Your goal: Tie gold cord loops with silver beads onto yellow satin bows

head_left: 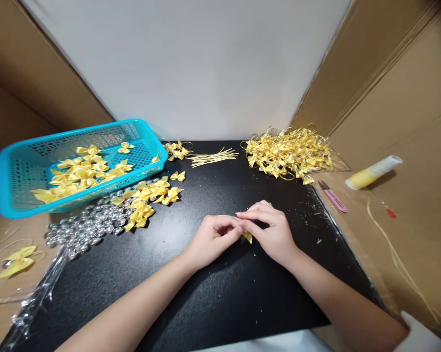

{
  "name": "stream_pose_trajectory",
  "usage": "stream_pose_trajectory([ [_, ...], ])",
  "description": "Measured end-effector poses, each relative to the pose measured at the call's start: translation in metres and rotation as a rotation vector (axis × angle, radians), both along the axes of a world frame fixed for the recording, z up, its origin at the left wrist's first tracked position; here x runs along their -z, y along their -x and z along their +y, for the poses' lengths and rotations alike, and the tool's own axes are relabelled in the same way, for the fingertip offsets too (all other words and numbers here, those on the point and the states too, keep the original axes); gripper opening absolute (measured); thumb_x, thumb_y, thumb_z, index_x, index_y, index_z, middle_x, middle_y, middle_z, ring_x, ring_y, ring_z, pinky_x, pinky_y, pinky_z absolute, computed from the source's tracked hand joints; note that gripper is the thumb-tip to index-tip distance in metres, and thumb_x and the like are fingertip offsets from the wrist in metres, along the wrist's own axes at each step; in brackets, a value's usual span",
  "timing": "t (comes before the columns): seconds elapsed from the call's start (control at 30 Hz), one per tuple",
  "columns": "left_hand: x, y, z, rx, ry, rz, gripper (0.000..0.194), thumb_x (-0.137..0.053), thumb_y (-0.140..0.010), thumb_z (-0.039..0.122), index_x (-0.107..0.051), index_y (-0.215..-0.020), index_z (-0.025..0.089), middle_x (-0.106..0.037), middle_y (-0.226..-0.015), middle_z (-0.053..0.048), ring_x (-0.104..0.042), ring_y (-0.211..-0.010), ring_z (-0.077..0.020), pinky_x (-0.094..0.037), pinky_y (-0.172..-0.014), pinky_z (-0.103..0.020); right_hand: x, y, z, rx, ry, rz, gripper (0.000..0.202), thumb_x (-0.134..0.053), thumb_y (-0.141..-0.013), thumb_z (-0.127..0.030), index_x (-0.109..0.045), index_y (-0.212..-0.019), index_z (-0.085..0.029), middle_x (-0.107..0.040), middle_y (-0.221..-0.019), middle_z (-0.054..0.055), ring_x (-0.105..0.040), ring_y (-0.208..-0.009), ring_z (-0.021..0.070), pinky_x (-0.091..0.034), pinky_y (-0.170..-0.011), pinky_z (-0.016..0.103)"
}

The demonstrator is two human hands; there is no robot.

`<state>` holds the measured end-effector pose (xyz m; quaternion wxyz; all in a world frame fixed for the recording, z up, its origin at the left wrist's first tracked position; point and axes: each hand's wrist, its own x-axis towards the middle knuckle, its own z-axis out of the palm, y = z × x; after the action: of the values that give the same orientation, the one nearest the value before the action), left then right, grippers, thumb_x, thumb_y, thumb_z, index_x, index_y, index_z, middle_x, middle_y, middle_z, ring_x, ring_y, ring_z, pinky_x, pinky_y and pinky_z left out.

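Note:
Above the middle of the black table, my left hand and my right hand meet fingertip to fingertip. Both are closed in a pinch around a yellow ribbon bow. Only a tip of its ribbon shows under my right fingers; the rest is hidden. To the left of my hands lie loose yellow bows beside a heap of small shiny silver beads. A bundle of thin gold cords lies farther back.
A blue plastic basket holding yellow bows stands at the left. Finished-looking bows with gold loops form a pile at the back right. Pink-handled snips and a yellow-and-white roll lie on the cardboard at the right.

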<state>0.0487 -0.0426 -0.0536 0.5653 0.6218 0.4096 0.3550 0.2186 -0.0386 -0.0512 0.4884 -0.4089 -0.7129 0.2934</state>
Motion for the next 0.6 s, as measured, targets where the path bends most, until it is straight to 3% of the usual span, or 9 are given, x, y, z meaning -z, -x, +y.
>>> stream_pose_trajectory([
  [0.2,0.003,-0.001,0.001,-0.07,0.245,-0.154,0.021,-0.065,-0.076,0.035,-0.07,-0.072,0.015,-0.054,-0.054,0.003,-0.038,-0.049,-0.0079,-0.031,-0.05,-0.021,-0.001,-0.002,0.004,-0.044,0.201,0.017,0.018,-0.058,-0.089,-0.024,-0.075,-0.096,-0.024,-0.068,-0.08,0.004,-0.061,-0.078,0.0177,-0.048,-0.072,0.033],
  [0.3,0.005,-0.001,0.003,-0.144,0.326,-0.235,0.023,-0.064,-0.075,0.036,-0.07,-0.073,0.015,-0.043,-0.046,0.006,-0.033,-0.047,-0.0077,-0.027,-0.049,-0.022,-0.004,-0.003,0.002,0.015,0.126,-0.028,0.012,-0.062,-0.085,-0.023,-0.074,-0.086,-0.022,-0.066,-0.08,0.004,-0.06,-0.079,0.0188,-0.047,-0.072,0.034],
  [0.37,0.006,-0.001,0.004,-0.179,0.352,-0.279,0.022,-0.064,-0.074,0.036,-0.069,-0.071,0.015,-0.043,-0.047,0.006,-0.033,-0.047,-0.0077,-0.026,-0.05,-0.022,-0.006,-0.002,0.0,0.047,0.033,-0.102,0.01,-0.064,-0.082,-0.019,-0.073,-0.081,-0.023,-0.064,-0.079,0.004,-0.058,-0.079,0.0195,-0.046,-0.074,0.036],
  [0.6,0.012,-0.001,0.003,-0.204,0.353,-0.318,0.019,-0.063,-0.075,0.033,-0.068,-0.071,0.015,-0.045,-0.048,0.005,-0.037,-0.049,-0.0081,-0.029,-0.051,-0.022,0.001,0.005,-0.006,0.078,-0.067,-0.205,0.022,-0.06,-0.083,-0.014,-0.075,-0.091,-0.027,-0.064,-0.087,0.005,-0.054,-0.086,0.0215,-0.047,-0.075,0.037],
])
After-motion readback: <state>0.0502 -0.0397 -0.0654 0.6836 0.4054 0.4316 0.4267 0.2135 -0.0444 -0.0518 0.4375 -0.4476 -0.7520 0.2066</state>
